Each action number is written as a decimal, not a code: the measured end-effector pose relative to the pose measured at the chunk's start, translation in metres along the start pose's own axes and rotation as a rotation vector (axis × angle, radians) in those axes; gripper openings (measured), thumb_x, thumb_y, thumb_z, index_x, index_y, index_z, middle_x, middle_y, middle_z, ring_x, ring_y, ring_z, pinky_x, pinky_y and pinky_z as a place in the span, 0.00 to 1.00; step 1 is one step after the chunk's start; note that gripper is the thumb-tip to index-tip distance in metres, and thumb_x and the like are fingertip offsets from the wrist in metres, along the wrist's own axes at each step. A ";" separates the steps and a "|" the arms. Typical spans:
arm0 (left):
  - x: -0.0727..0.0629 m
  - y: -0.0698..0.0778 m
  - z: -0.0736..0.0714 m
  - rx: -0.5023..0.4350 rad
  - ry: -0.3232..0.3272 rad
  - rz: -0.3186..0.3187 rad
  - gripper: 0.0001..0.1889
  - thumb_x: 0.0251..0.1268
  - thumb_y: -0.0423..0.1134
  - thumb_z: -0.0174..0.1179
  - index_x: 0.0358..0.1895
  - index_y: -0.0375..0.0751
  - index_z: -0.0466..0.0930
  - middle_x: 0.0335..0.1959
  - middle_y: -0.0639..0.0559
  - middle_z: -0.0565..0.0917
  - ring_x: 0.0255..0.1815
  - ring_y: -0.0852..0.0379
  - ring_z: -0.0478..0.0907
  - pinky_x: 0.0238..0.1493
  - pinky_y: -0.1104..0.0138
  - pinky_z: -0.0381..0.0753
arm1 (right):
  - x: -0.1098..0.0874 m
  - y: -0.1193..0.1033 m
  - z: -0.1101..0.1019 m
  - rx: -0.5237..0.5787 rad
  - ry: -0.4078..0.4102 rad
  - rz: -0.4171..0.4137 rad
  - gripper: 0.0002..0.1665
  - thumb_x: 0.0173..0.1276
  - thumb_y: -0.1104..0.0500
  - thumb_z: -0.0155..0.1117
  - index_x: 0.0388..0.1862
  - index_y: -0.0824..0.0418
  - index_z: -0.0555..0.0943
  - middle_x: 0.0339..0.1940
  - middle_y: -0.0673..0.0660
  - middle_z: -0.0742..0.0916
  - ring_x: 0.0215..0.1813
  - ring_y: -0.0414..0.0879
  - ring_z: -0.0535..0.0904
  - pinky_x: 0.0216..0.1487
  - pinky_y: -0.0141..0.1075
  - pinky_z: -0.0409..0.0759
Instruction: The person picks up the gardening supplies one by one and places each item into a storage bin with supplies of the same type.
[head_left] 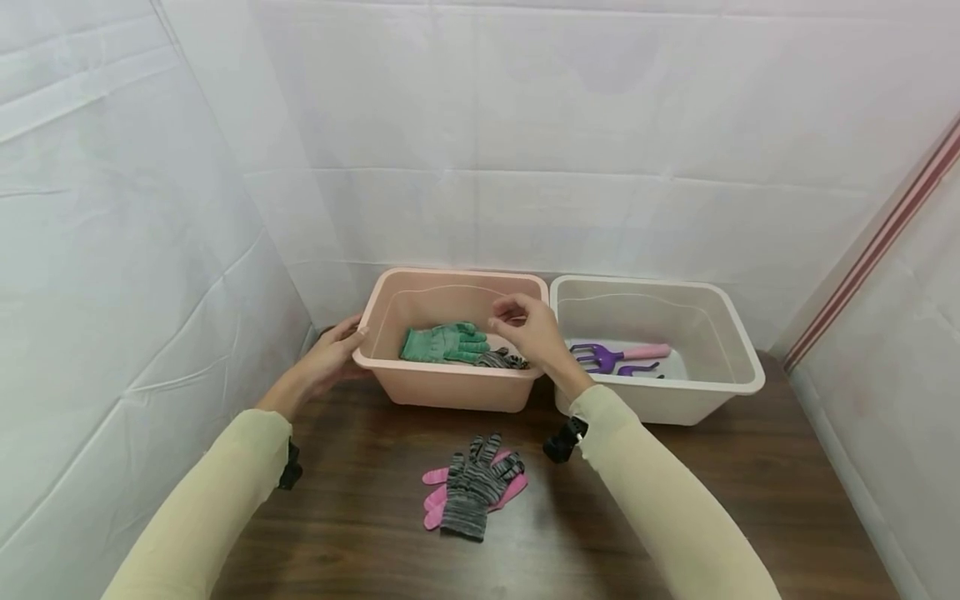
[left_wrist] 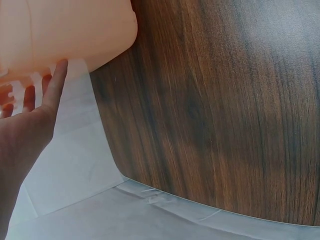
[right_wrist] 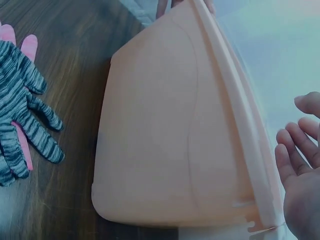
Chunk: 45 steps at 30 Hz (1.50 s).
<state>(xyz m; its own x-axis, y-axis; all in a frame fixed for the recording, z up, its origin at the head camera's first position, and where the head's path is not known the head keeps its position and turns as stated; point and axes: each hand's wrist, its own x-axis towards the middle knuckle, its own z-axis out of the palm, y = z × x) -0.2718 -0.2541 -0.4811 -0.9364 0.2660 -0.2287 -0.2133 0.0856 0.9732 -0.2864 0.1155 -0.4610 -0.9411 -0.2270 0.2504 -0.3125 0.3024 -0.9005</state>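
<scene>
Your left hand (head_left: pixel 335 358) lightly holds the peach bin (head_left: pixel 453 390) by its left rim. Your right hand (head_left: pixel 536 335), half open and empty, is above its right side. Green glove cloth (head_left: pixel 438 343) lies inside.

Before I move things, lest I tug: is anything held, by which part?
The left hand holds the peach rectangular plastic bin by its left-end rim; the right hand holds nothing.
</scene>
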 end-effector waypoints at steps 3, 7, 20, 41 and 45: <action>0.000 -0.001 0.000 -0.003 -0.004 -0.004 0.34 0.91 0.45 0.43 0.88 0.43 0.41 0.85 0.31 0.49 0.81 0.30 0.55 0.70 0.32 0.70 | -0.005 -0.005 -0.002 -0.015 -0.048 -0.024 0.15 0.73 0.62 0.73 0.55 0.65 0.85 0.49 0.61 0.88 0.50 0.51 0.85 0.58 0.45 0.85; 0.000 0.000 0.001 -0.011 -0.005 -0.012 0.34 0.91 0.46 0.43 0.88 0.44 0.41 0.85 0.32 0.49 0.82 0.31 0.55 0.71 0.33 0.69 | -0.012 -0.011 -0.006 -0.034 -0.098 -0.056 0.14 0.73 0.60 0.74 0.55 0.63 0.85 0.50 0.61 0.88 0.50 0.49 0.85 0.58 0.45 0.85; 0.000 0.001 0.000 -0.006 -0.008 -0.010 0.34 0.91 0.47 0.42 0.88 0.44 0.40 0.86 0.33 0.48 0.82 0.31 0.55 0.70 0.34 0.70 | -0.051 -0.035 -0.007 0.002 -0.238 -0.121 0.16 0.72 0.56 0.76 0.56 0.55 0.86 0.50 0.55 0.88 0.51 0.47 0.85 0.60 0.50 0.84; 0.000 -0.001 0.003 -0.017 -0.009 -0.013 0.35 0.91 0.47 0.43 0.88 0.44 0.41 0.86 0.32 0.49 0.82 0.31 0.55 0.71 0.32 0.68 | -0.110 -0.020 0.005 -0.100 -0.427 -0.209 0.22 0.72 0.55 0.76 0.62 0.59 0.84 0.55 0.60 0.88 0.56 0.52 0.85 0.60 0.52 0.85; 0.001 -0.001 0.003 -0.026 -0.011 -0.008 0.35 0.91 0.47 0.43 0.88 0.44 0.41 0.86 0.34 0.48 0.82 0.31 0.55 0.71 0.33 0.68 | -0.114 -0.004 0.010 -0.137 -0.419 -0.227 0.21 0.71 0.55 0.76 0.60 0.58 0.84 0.54 0.53 0.88 0.54 0.47 0.85 0.59 0.43 0.86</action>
<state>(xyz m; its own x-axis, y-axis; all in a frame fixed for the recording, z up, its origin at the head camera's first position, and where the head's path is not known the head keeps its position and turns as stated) -0.2718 -0.2506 -0.4822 -0.9315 0.2762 -0.2368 -0.2283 0.0632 0.9715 -0.1770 0.1305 -0.4896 -0.7236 -0.6453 0.2449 -0.5439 0.3146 -0.7780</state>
